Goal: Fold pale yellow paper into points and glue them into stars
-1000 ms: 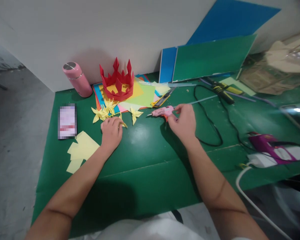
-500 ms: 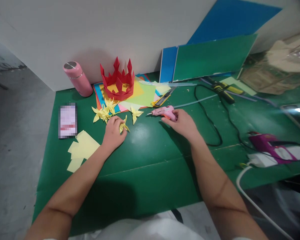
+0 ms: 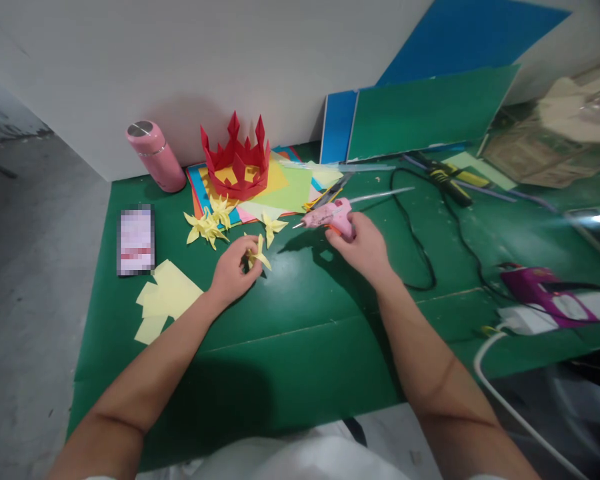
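Note:
My left hand (image 3: pixel 237 270) pinches a yellow folded-paper flower (image 3: pixel 260 255) just above the green table. A pink hot glue gun (image 3: pixel 327 215) is gripped in my right hand (image 3: pixel 365 247), its metal nozzle pointing left toward the flower but apart from it. A clear glue stick (image 3: pixel 385 194) sticks out of the gun's back end. Beyond my left hand lies another yellow paper flower (image 3: pixel 271 228), and a cluster of yellow paper flowers (image 3: pixel 206 227) sits to its left. Behind them a red folded-paper crown (image 3: pixel 237 175) stands on coloured paper sheets (image 3: pixel 297 190).
A pink thermos (image 3: pixel 157 159) and a phone (image 3: pixel 136 240) stand and lie at left, near yellow paper pieces (image 3: pixel 167 293). A utility knife (image 3: pixel 325 195) lies behind the glue gun. A black cord (image 3: pixel 423 260) runs across the right, toward a white power strip (image 3: pixel 527 320).
The glue gun has been lifted off the table in my right hand, its glue stick rising with it. My left hand has moved slightly right and raised the flower.

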`<control>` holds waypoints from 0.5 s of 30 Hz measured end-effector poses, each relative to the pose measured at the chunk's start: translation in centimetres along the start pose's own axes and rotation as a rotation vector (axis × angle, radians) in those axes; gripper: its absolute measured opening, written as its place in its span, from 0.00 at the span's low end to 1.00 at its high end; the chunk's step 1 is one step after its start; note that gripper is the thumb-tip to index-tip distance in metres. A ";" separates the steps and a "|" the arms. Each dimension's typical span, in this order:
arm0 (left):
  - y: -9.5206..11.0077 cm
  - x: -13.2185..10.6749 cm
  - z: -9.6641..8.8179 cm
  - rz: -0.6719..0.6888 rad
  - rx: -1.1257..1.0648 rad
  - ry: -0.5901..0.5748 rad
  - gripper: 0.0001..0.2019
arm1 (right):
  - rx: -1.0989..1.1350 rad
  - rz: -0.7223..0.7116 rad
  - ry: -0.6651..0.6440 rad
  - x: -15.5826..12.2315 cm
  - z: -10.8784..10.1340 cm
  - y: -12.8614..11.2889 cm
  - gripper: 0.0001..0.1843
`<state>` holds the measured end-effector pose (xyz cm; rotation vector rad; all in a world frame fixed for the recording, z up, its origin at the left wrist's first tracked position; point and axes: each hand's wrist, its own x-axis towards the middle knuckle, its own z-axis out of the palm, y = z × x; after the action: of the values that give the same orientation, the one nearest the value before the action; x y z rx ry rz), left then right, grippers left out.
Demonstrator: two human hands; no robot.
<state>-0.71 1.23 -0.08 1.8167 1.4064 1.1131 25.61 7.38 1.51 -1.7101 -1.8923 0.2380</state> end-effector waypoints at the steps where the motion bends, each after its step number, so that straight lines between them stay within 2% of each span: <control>1: 0.0 -0.1 0.2 -0.023 -0.077 -0.022 0.06 | 0.043 -0.002 -0.018 -0.2 0.1 -0.5 0.16; 4: 0.0 -0.2 0.5 -0.088 -0.277 -0.045 0.08 | 0.102 -0.031 -0.038 -1.2 0.6 -2.1 0.18; 7: -0.1 -0.2 0.7 -0.124 -0.387 -0.041 0.11 | 0.079 -0.070 -0.005 -2.0 1.2 -3.2 0.20; 15: -0.2 -0.2 0.8 -0.147 -0.426 -0.058 0.11 | -0.020 -0.148 0.104 -2.5 1.5 -3.4 0.20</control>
<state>-0.10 1.08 -0.68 1.4102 1.1433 1.1683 22.00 4.77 1.21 -1.5556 -1.9387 0.0723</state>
